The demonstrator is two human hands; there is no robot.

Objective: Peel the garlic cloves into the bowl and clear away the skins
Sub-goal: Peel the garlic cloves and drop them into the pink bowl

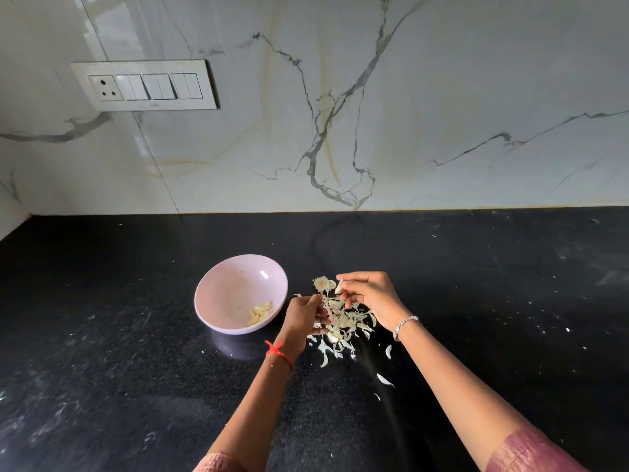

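Note:
A pale pink bowl [224, 291] stands on the black counter and holds several peeled garlic cloves [260, 314] at its near right side. Right of it lies a heap of papery garlic skins [343, 321] with a round garlic root base [321, 283] at its far end. My left hand [303, 318], with a red thread at the wrist, curls its fingers into the left edge of the heap and grips skins. My right hand [369, 298], with a silver bracelet, pinches a garlic clove [339, 286] over the heap's far side.
Loose skin flakes [384, 379] lie scattered on the black counter [119, 335] nearer me and to the right. A marble wall with a switch panel [144, 85] rises behind the counter.

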